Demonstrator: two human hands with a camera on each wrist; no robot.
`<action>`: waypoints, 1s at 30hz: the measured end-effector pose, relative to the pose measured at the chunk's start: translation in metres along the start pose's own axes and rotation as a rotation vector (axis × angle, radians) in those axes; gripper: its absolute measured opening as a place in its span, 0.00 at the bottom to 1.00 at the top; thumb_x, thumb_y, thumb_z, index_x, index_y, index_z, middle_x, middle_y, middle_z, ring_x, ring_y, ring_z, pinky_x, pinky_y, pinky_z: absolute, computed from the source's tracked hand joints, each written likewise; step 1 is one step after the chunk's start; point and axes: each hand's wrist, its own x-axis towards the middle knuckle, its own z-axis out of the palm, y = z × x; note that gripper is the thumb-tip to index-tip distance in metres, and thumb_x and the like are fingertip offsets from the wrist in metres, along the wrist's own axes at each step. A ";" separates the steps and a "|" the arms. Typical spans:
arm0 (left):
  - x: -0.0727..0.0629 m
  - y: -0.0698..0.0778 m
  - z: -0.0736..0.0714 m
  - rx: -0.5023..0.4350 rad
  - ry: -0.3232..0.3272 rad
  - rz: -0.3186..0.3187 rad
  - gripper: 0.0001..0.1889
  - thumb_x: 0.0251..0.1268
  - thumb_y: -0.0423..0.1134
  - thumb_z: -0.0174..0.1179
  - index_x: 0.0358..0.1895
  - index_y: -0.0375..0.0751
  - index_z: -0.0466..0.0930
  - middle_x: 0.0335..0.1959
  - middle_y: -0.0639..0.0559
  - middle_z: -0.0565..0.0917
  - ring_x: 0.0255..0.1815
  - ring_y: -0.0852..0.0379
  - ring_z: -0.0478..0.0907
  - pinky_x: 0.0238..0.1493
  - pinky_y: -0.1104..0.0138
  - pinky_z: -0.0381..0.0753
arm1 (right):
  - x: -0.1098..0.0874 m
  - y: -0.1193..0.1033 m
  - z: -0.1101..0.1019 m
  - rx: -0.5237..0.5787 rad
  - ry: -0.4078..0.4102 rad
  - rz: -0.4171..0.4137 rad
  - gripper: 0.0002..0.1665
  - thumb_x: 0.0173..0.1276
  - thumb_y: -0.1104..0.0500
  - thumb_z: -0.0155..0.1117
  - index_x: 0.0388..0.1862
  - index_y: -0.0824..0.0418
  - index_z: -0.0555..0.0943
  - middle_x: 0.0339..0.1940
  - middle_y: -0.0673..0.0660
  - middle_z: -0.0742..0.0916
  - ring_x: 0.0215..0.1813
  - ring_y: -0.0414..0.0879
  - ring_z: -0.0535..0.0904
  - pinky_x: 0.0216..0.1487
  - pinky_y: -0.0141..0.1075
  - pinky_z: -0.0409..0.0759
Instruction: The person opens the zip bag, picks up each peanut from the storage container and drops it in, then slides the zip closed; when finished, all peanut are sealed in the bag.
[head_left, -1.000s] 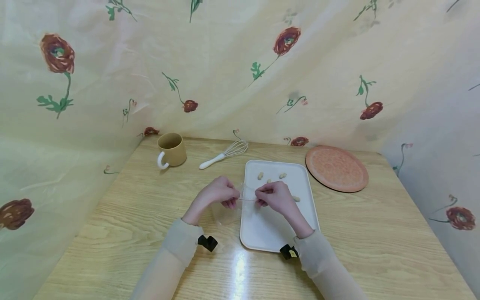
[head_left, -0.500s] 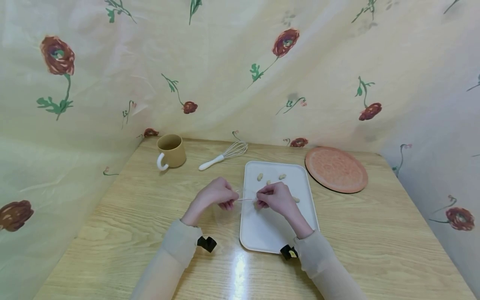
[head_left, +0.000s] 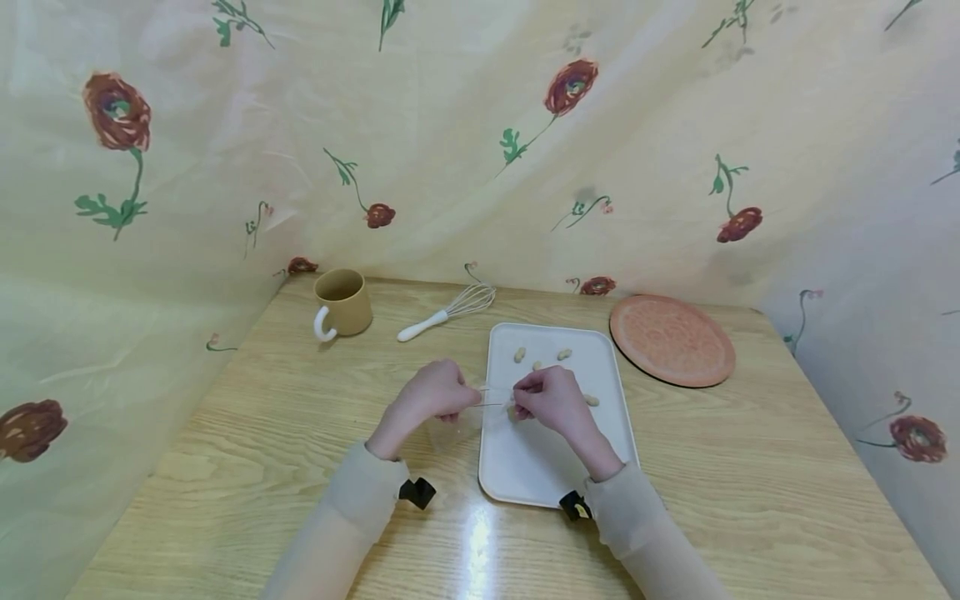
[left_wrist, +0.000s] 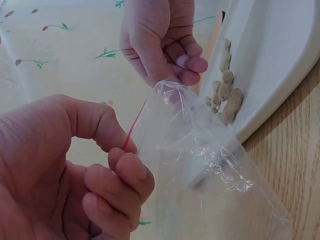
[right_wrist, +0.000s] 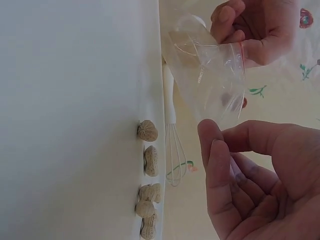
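Note:
A clear plastic zip bag (left_wrist: 200, 155) with a red line along its mouth stretches between my two hands. My left hand (head_left: 433, 392) pinches the bag at the red line between thumb and fingers, as the left wrist view shows. On the opposite side, my right hand (head_left: 553, 398) pinches the bag's edge between thumb and forefinger. The bag hangs over the left side of a white tray (head_left: 525, 471). Several unshelled peanuts (left_wrist: 231, 106) lie on the tray, also seen in the right wrist view as a row of peanuts (right_wrist: 151, 161). No peanut is visible inside the bag.
A mustard mug (head_left: 345, 307) with a white handle stands at the back left of the wooden table (head_left: 247, 467). Beside it lies a whisk (head_left: 438, 318) with a white handle. A round pinkish-orange plate (head_left: 672, 340) sits right of the tray. Floral cloth hangs behind.
My left hand has turned a little and shifted slightly right, its fingers now more tucked under. The bag's mouth shows two separate edges between the hands. My right hand stays nearly in place.

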 end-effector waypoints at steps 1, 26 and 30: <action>0.000 -0.001 0.000 -0.010 -0.010 0.010 0.17 0.58 0.39 0.58 0.11 0.44 0.72 0.08 0.55 0.75 0.13 0.58 0.72 0.17 0.68 0.67 | 0.000 0.000 0.000 0.003 -0.002 0.002 0.06 0.64 0.71 0.63 0.35 0.74 0.86 0.20 0.58 0.87 0.23 0.48 0.85 0.26 0.37 0.84; 0.009 0.001 0.006 0.033 0.149 0.410 0.37 0.56 0.32 0.66 0.70 0.34 0.62 0.67 0.40 0.70 0.69 0.43 0.66 0.68 0.51 0.66 | 0.002 0.000 -0.010 0.069 -0.010 -0.020 0.09 0.67 0.71 0.59 0.39 0.78 0.84 0.22 0.60 0.87 0.23 0.47 0.85 0.28 0.36 0.84; 0.010 -0.002 0.014 0.227 0.092 0.419 0.53 0.57 0.56 0.70 0.77 0.35 0.50 0.76 0.39 0.59 0.78 0.43 0.52 0.75 0.48 0.48 | 0.002 0.000 -0.011 0.082 -0.013 -0.016 0.10 0.67 0.70 0.60 0.40 0.77 0.84 0.22 0.60 0.87 0.23 0.47 0.85 0.28 0.36 0.85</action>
